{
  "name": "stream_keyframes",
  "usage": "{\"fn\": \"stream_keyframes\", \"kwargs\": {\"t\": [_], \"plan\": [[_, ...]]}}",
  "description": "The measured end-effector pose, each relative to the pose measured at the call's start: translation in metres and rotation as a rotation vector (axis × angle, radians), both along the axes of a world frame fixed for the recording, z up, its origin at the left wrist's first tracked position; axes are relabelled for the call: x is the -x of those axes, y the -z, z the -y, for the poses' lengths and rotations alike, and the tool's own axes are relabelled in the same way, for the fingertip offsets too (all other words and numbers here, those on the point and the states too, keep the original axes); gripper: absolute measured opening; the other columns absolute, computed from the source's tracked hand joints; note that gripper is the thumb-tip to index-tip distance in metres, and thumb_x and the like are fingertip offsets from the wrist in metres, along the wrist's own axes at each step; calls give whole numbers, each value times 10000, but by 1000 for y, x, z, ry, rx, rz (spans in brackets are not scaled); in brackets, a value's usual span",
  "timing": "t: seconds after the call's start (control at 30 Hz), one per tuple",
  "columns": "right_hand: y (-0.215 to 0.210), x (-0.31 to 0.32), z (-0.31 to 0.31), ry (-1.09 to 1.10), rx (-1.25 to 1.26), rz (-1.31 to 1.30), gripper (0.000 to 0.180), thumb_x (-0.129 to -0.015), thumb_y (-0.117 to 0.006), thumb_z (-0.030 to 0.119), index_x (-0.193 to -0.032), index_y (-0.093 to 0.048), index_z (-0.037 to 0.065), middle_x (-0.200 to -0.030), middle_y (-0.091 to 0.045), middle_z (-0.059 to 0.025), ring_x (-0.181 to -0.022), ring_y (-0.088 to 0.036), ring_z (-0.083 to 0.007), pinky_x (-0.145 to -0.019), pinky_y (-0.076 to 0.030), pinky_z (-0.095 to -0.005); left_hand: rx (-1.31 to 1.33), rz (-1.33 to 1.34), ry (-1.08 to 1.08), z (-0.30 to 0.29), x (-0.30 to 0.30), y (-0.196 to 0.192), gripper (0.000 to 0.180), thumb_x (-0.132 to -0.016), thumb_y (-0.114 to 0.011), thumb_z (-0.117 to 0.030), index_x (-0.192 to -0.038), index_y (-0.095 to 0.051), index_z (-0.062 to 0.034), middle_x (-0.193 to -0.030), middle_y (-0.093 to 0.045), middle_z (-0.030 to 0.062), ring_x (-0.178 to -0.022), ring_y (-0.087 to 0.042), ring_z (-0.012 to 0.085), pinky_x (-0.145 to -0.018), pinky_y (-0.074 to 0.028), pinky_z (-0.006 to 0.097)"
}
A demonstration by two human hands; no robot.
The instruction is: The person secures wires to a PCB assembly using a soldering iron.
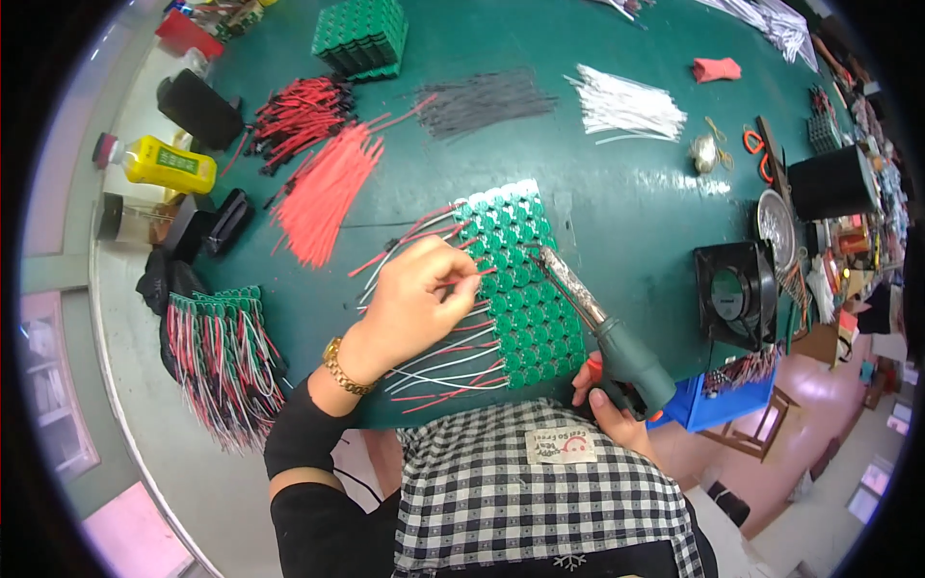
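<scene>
A panel of small round green circuit boards [525, 318] lies on the table in front of me, with red and white wires [445, 353] fanning out from its left edge. My left hand [419, 289] is closed in a pinch on a red wire [486, 273], whose end reaches onto the panel. In my right hand [612, 412] is a soldering gun [631, 361] with a dark green body and a pale, worn barrel. Its thin tip points up and left, over or touching the panel's upper right part; I cannot tell which.
Piles of red wires [328, 193], black wires [487, 103] and white wires [631, 104] lie farther back. Stacked green panels [359, 39] stand behind them. Wired boards [222, 356] hang at the left edge. A black fan [734, 294] and a solder ball [705, 154] are at right.
</scene>
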State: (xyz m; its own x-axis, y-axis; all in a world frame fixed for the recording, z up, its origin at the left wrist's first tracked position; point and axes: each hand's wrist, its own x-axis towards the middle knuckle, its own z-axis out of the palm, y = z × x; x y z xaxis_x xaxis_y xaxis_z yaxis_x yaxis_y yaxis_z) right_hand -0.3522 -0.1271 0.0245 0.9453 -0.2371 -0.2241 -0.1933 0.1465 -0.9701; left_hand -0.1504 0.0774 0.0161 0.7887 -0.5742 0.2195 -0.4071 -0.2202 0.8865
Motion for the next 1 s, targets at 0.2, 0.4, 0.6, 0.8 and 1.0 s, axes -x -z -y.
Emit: {"fn": "stream_keyframes", "kwargs": {"t": [0.2, 0.4, 0.6, 0.8, 1.0], "plan": [[5, 15, -7, -89, 207, -45, 164, -818, -619, 74, -971, -607, 17, -829, -627, -56, -706, -617, -120, -652, -506, -271, -40, 52, -35, 6, 5, 33, 75, -702, -670, 22, -722, -605, -12, -703, -552, 33, -542, -500, 78, -483, -389, 216], [1, 21, -21, -55, 114, -104, 161, -808, -629, 80, -959, -618, 25, -814, -650, -65, -730, -635, -146, -650, -513, -282, -121, 8, -58, 8, 5, 31, 79, -679, -672, -23, -685, -593, -21, -673, -554, 50, -557, -542, 137, -515, -436, 254], [2, 20, -25, -155, 457, -82, 163, -744, -643, 37, -906, -637, 50, -836, -652, -94, -736, -635, -242, -655, -518, -325, -100, -16, -60, 3, 4, 32, 83, -672, -670, -12, -668, -587, -7, -644, -527, 27, -527, -491, 81, -499, -403, 222], [9, 20, -23, -157, 472, -100, 201, -717, -657, 35, -917, -640, 44, -845, -646, -96, -712, -633, -256, -642, -516, -330, -68, -19, -69, 4, 5, 32, 75, -675, -662, -7, -671, -588, -4, -641, -524, 30, -526, -494, 87, -500, -410, 229], [4, 20, -23, -160, 482, -177, 224, -688, -668, 43, -911, -640, 40, -854, -633, -110, -696, -626, -265, -627, -516, -333, -106, -17, -75, 4, 4, 29, 83, -674, -660, -52, -651, -584, -29, -656, -569, 68, -566, -586, 187, -515, -459, 298]]}}
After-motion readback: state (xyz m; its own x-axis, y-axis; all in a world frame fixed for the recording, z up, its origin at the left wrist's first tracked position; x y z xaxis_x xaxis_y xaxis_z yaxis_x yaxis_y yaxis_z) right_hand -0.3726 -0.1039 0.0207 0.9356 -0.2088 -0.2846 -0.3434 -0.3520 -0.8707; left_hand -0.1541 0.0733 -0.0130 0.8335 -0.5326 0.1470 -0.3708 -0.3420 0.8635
